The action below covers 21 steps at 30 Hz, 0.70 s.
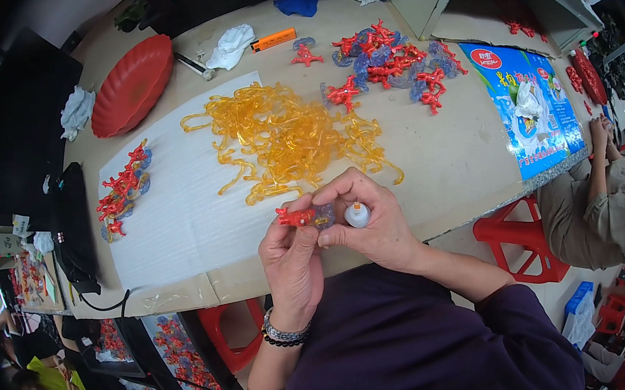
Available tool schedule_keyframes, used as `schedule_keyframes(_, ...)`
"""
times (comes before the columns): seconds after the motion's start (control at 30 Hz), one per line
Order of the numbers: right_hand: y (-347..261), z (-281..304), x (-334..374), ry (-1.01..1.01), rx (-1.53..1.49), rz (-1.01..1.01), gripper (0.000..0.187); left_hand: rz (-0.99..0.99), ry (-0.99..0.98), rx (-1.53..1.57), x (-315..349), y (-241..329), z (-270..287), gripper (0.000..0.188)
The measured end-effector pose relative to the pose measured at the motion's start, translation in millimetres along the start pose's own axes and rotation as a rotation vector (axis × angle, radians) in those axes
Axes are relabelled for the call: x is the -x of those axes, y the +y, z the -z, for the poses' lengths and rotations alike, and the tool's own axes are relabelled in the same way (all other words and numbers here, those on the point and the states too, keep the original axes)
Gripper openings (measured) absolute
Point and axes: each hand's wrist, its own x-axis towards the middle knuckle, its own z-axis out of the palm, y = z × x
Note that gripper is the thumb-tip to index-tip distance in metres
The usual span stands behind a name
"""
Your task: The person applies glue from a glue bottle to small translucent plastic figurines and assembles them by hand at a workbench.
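Observation:
In front of me, over the table's near edge, my left hand [289, 262] pinches a small plastic figure [297, 218], red at one end and translucent blue-purple at the other. My right hand [381, 230] has thumb and forefinger at the translucent end. It also holds a small white bottle [358, 215] with an orange-tinged tip, tucked in the palm. Just beyond both hands lies a tangled pile of translucent yellow plastic pieces [283, 137], long and curled. Several similar red and blue figures [125, 186] lie in a row to the left.
More red and blue figures [390, 61] are heaped at the back right. A red scalloped tray [132, 84], a white rag [231, 47] and an orange box [273, 40] lie along the back. A blue printed sheet [528, 107] covers the right side. A red stool [519, 242] stands near another person.

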Motion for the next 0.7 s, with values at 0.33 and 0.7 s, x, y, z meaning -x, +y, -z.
schedule_keyframes(0.33, 18.2, -5.0, 5.4, 0.162, -0.113, -0.047, 0.032, -0.052, 0.024, -0.039, 8.1, -1.3, -7.3, 0.045)
schedule_keyframes(0.7, 7.1, 4.8, 5.7, 0.065, 0.012, -0.042, 0.046, -0.217, 0.021, -0.193, 5.0, -0.5, 3.2, 0.034)
